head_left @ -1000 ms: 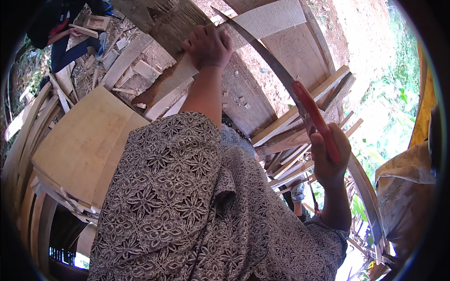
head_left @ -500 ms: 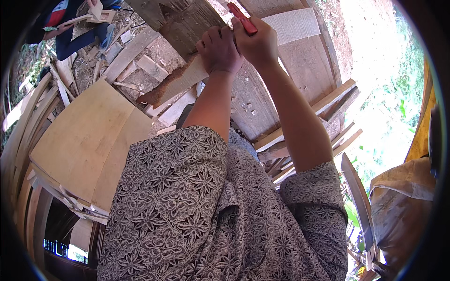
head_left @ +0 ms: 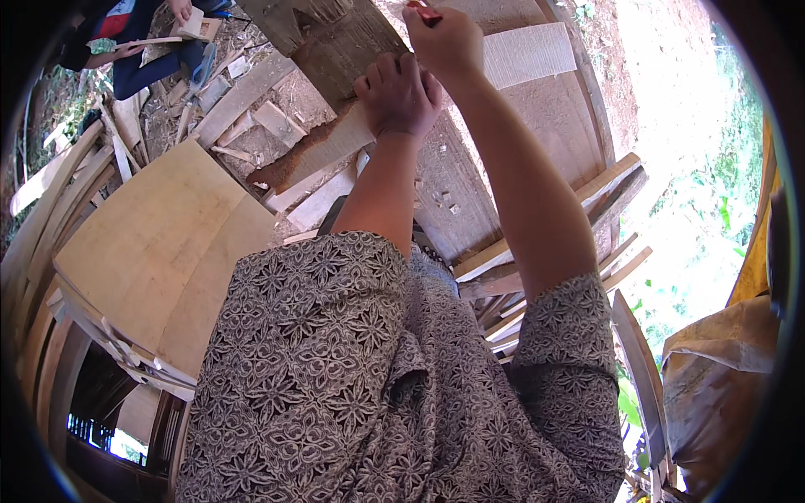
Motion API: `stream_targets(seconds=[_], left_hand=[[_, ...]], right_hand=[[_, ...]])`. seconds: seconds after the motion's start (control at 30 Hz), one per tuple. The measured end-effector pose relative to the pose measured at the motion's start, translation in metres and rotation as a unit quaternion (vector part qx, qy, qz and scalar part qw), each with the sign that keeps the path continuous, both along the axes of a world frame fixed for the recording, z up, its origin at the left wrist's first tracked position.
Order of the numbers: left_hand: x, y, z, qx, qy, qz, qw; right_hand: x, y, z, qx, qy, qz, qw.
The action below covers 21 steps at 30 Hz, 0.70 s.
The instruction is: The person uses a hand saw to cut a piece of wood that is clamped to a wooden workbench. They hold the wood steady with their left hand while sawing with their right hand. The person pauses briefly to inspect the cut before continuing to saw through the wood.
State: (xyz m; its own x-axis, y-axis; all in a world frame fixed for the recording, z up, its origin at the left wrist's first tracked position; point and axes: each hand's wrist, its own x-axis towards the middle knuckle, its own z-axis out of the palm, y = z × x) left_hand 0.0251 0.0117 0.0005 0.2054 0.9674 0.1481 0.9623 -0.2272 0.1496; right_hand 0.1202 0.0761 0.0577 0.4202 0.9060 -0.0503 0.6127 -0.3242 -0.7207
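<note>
My left hand (head_left: 397,96) is on the edge of a wide, weathered brown wooden board (head_left: 331,46), its fingers bent over the wood and its thumb to the right. Just beyond it, my right hand (head_left: 449,42) is closed round a red-handled tool (head_left: 426,13). Only part of the red handle shows; the tool's working end is hidden. A pale plank with a rough bark edge (head_left: 314,152) runs down to the left from beneath my left hand. Right of my right forearm, a lighter strip of wood (head_left: 530,55) lies across a broad board.
A pale, slightly curved wooden panel (head_left: 159,251) stands at the left beside long bent boards (head_left: 59,210). Wood offcuts (head_left: 277,121) litter the ground. At the upper left a co-worker (head_left: 151,50) handles pieces of wood. A brown sheet (head_left: 721,369) hangs at the right.
My right hand has moved slightly up and to the right with the red-handled tool, away from my left hand, so less of its handle shows. The left hand stays on the board.
</note>
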Motion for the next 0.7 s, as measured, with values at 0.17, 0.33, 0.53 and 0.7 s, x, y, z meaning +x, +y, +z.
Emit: stream_targets(seconds=[0.17,0.33,0.53,0.7], left_hand=[[0.01,-0.001,0.0,0.019,-0.04,-0.02,0.999],[-0.008,-0.004,-0.003,-0.013,-0.047,0.008,0.999],[0.002,-0.002,0.0,-0.033,-0.017,0.004,0.999],[0.003,-0.003,-0.004,-0.005,-0.029,-0.007,1.0]], right_hand=[[0.001,0.04,0.01,0.025,0.072,-0.004,0.997],[0.039,-0.052,0.13,0.037,0.119,0.091,0.988],[0.058,-0.158,0.174,-0.1,0.161,-0.017,0.982],[0.054,-0.187,0.182,-0.105,0.144,-0.026,0.984]])
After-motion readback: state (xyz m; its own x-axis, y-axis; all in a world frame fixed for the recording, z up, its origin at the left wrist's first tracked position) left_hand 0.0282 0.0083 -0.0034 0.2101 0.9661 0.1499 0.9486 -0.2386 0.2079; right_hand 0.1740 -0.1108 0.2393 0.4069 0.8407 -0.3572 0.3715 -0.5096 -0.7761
